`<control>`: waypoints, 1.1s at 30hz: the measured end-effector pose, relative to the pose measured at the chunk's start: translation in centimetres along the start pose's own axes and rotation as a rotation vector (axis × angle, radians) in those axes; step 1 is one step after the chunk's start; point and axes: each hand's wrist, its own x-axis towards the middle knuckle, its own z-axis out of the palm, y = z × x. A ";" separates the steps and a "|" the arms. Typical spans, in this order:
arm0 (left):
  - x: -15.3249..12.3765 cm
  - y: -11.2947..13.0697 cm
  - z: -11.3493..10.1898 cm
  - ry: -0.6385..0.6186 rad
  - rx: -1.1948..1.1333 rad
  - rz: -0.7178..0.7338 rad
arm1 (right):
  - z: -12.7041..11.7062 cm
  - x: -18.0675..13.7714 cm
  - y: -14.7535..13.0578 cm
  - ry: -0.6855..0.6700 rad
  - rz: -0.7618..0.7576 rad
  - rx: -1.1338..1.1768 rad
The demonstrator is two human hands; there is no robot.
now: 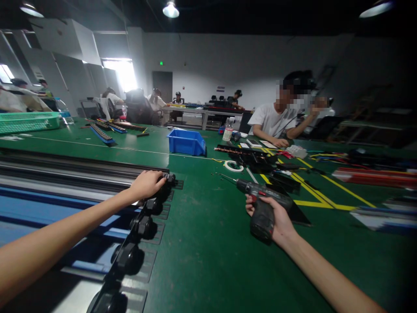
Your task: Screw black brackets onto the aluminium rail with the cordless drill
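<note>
My right hand (280, 219) is wrapped round the grip of a black cordless drill (263, 217), whose long thin bit points left, over the green tabletop. My left hand (148, 184) reaches across a row of long metal bars. Its fingers are curled at the end of the farthest bar, on a black cable gland (170, 178); the fingertips are partly hidden. Several similar black glands, such as this nearer cable gland (128, 256), stick out from the bar ends above flat slotted end plates (147, 263).
A blue bin (186, 142) stands ahead on the green table (202, 243). Beyond the drill lie a white tape roll (233, 166), black parts and yellow tape lines. A co-worker (276, 117) sits at the right. A green basket (29, 121) is at far left.
</note>
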 end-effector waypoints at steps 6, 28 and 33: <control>-0.1 -0.1 0.0 0.006 0.017 0.007 | 0.2 -0.6 0.2 0.021 0.029 -0.009; 0.0 0.1 -0.1 -0.017 0.010 -0.013 | 0.0 -0.2 0.1 0.008 0.021 -0.011; 0.0 0.1 -0.2 -0.009 -0.003 -0.007 | -0.1 -0.2 0.2 -0.003 0.024 -0.008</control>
